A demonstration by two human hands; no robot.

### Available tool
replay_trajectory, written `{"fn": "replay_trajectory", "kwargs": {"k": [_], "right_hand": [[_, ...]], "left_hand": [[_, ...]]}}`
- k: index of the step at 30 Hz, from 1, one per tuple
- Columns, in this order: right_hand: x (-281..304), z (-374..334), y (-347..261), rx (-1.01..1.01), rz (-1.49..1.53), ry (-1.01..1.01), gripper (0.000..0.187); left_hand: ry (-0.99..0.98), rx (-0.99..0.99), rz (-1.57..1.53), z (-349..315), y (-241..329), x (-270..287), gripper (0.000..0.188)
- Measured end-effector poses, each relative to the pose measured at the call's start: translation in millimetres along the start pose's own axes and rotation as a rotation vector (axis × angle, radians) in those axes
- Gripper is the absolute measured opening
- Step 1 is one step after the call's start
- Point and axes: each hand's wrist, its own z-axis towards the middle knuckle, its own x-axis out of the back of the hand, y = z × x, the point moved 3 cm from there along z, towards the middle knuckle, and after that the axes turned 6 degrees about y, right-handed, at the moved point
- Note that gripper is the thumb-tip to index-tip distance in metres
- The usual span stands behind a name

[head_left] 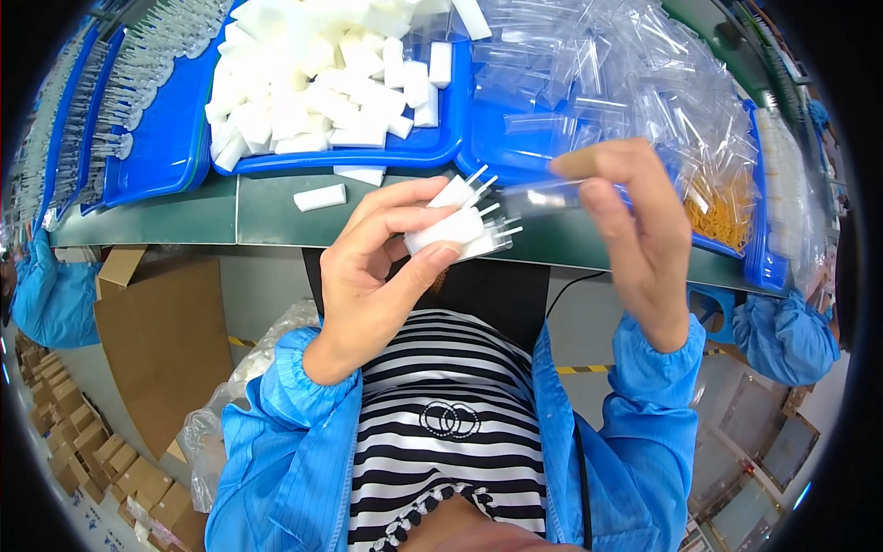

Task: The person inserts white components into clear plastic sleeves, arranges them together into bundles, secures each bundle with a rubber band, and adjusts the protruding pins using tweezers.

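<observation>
My left hand (363,267) is closed round several white blocks (451,225) held side by side. Thin white prongs (492,212) stick out of their right ends, with clear plastic around some of them. Just to the right, my right hand (639,221) pinches a clear plastic sleeve (543,197) between thumb and forefinger. That sleeve is smeared by motion, and its left end is close to the prongs; I cannot tell whether they touch. Both hands are above the front edge of the green table (276,213).
A blue tray (340,158) heaped with white blocks stands ahead. Right of it, another blue tray (492,152) holds clear plastic sleeves and yellow bands (722,221). Blue trays with thin clear parts (152,64) are at left. A loose white block (320,198) lies on the table.
</observation>
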Motion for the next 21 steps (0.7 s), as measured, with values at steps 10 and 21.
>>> {"fn": "replay_trajectory", "kwargs": {"k": [10, 21], "right_hand": [[-53.1, -20.1, 4.8, -0.128, 0.546, 0.214, 0.029], [-55.3, -27.8, 3.1, -0.116, 0.363, 0.255, 0.026]], "left_hand": [[0.046, -0.072, 0.052, -2.2, -2.1, -0.2, 0.025], [0.085, -0.108, 0.085, -7.7, -3.8, -1.4, 0.019]]}}
